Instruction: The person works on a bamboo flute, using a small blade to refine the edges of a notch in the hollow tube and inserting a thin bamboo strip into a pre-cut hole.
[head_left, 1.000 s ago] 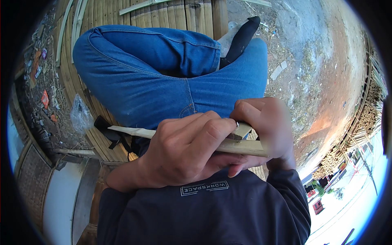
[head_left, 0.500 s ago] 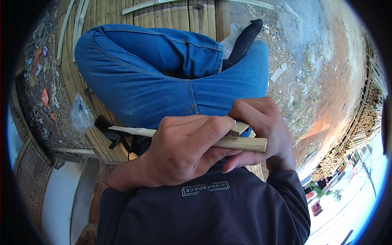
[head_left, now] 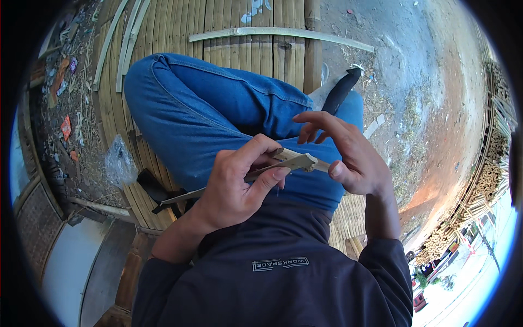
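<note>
My left hand (head_left: 231,185) is closed around a pale split-bamboo strip (head_left: 297,163), its thumb pressed along the near side. The strip's blunt, rough end points right, and a thin tapering length shows past the left wrist. A second pale piece (head_left: 321,165) crosses behind that end and reaches toward my right thumb; whether the thumb touches it is hard to tell. My right hand (head_left: 362,158) is open just to the right, fingers spread and bent above the pieces. Both hands are over my lap, in front of the blue jeans (head_left: 190,109).
I sit cross-legged on a bamboo-slat platform (head_left: 180,38). A long bamboo strip (head_left: 283,31) lies across it ahead, with more strips (head_left: 128,43) at far left. A black strapped object (head_left: 150,182) and a clear plastic bag (head_left: 120,158) are left. Bundled poles (head_left: 463,212) stand far right.
My right hand has let go of the bamboo and opened, lifting away to the right. The left hand has tilted the strip so its right end points higher. The view has shifted slightly.
</note>
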`<state>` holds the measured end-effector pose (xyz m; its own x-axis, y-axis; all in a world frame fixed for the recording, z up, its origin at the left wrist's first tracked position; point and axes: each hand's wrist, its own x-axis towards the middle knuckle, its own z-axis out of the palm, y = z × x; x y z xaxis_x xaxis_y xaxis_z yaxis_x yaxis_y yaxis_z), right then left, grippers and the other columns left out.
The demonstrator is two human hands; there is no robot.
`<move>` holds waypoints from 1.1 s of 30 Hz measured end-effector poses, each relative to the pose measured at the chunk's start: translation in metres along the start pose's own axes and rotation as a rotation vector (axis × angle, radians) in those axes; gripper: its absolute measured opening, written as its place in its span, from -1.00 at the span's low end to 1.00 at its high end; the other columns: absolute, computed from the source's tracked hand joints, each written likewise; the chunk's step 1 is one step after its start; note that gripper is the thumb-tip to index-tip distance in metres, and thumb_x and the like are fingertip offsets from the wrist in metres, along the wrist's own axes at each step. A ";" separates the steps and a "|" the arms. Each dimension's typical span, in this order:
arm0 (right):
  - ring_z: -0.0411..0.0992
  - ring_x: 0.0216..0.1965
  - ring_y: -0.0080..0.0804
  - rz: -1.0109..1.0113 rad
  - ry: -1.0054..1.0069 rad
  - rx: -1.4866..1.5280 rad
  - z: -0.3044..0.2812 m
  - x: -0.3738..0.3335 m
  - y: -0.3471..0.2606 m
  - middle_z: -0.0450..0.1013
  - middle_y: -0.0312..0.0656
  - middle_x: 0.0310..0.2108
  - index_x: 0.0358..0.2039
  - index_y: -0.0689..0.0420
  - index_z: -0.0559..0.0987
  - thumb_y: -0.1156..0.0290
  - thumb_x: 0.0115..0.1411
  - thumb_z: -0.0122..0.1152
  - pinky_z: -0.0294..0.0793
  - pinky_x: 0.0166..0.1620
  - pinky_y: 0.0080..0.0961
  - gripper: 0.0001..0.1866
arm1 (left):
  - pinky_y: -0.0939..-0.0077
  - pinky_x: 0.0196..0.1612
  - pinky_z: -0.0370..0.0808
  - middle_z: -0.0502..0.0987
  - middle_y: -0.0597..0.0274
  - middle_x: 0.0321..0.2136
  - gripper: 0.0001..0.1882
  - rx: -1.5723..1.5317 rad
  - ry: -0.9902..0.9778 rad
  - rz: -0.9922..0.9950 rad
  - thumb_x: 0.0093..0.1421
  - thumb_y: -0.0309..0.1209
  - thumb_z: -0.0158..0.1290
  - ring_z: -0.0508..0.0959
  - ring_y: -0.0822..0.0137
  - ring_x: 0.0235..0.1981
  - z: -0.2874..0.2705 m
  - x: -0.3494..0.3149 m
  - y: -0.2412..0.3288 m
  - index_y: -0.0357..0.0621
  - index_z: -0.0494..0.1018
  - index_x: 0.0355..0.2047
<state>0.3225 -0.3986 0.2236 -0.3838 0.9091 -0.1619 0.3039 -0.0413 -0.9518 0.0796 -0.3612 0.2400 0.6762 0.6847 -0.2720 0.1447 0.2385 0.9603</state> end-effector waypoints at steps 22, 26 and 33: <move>0.57 -0.27 -0.03 -0.035 0.599 -1.197 -0.103 0.380 0.133 0.59 -0.06 -0.30 -0.13 0.08 0.56 0.01 0.22 0.22 0.55 -0.19 -0.14 -0.59 | 0.69 -0.57 0.32 0.55 0.18 -0.56 -0.79 -0.287 0.329 -0.072 0.40 -0.37 0.01 0.39 0.61 -0.64 -0.098 0.036 -0.025 -0.32 0.35 -0.18; 0.57 -0.09 -0.02 0.309 0.592 -1.241 -0.144 0.411 0.144 0.59 0.05 -0.15 -0.04 0.16 0.51 -0.03 0.17 0.21 0.56 -0.06 -0.12 -0.46 | 0.70 -0.56 0.32 0.55 0.19 -0.55 -0.80 -0.287 0.302 -0.135 0.40 -0.40 0.01 0.39 0.62 -0.64 -0.104 0.045 -0.027 -0.33 0.35 -0.17; 0.56 -0.06 0.01 0.497 0.370 -1.089 -0.158 0.404 0.124 0.58 0.08 -0.11 -0.03 0.17 0.55 -0.21 0.14 0.21 0.56 0.00 -0.15 -0.32 | 0.70 -0.55 0.31 0.54 0.21 -0.54 -0.82 -0.243 0.323 -0.132 0.41 -0.41 0.00 0.38 0.61 -0.62 -0.096 0.049 -0.024 -0.33 0.36 -0.18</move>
<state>0.3428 0.0289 0.0814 0.1931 0.9625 -0.1905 0.9751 -0.2098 -0.0714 0.0398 -0.2672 0.1979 0.3968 0.8086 -0.4345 0.0142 0.4678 0.8837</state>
